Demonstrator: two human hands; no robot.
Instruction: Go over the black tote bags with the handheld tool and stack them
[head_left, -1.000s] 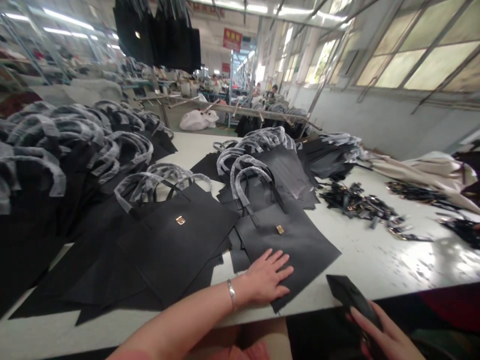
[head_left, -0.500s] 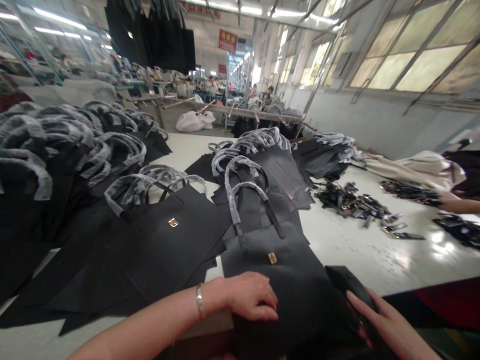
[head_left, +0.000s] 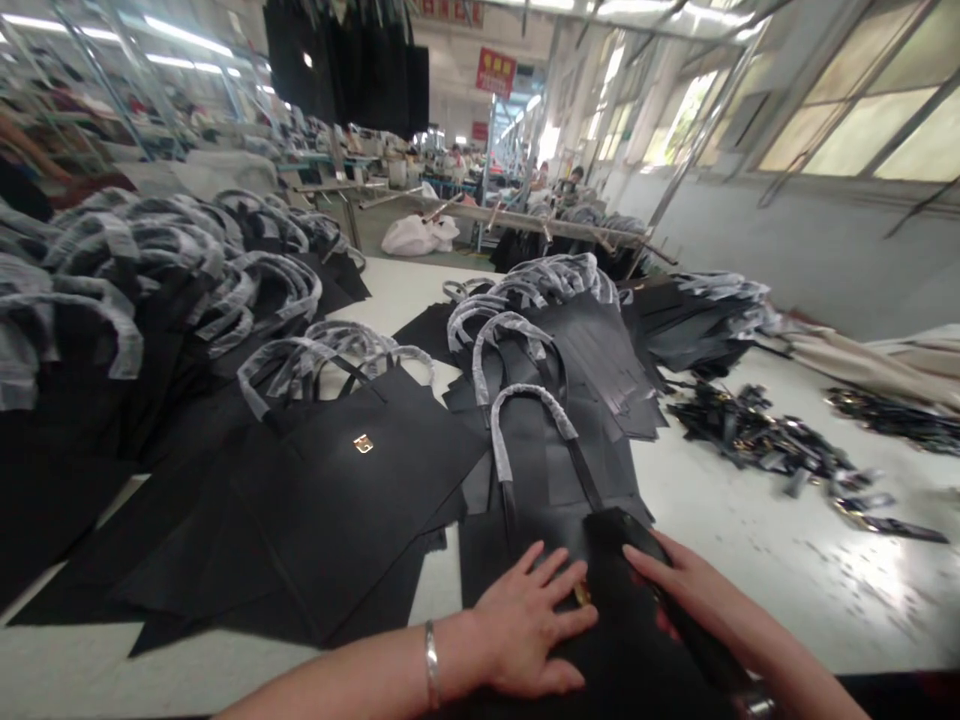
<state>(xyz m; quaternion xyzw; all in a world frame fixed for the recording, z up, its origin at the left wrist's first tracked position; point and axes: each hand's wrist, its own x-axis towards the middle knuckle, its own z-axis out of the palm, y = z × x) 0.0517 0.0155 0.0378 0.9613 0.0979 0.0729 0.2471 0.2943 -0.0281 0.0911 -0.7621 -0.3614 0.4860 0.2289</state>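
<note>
A black bag panel (head_left: 487,545) with a white-wrapped handle (head_left: 534,395) lies in front of me. My left hand (head_left: 534,620) rests flat on it, fingers spread, next to a small gold clasp (head_left: 582,592) that it partly covers. In my right hand (head_left: 686,580) is a long black strip (head_left: 619,530), gripped between thumb and fingers, its far end over the panel near the handle's base. To the left, another black panel with a gold clasp (head_left: 363,443) tops an overlapping stack.
Piles of wrapped handles (head_left: 142,240) stand at the left. More handled panels (head_left: 592,340) lie beyond my hands. Small black straps with gold hardware (head_left: 757,430) are heaped at the right. Black bags hang from a rack (head_left: 345,75) above the table's far side.
My left hand has spread its fingers and lies flat by the clasp. My right hand has moved left and up, bringing the black strip over the panel. The view has shifted right.
</note>
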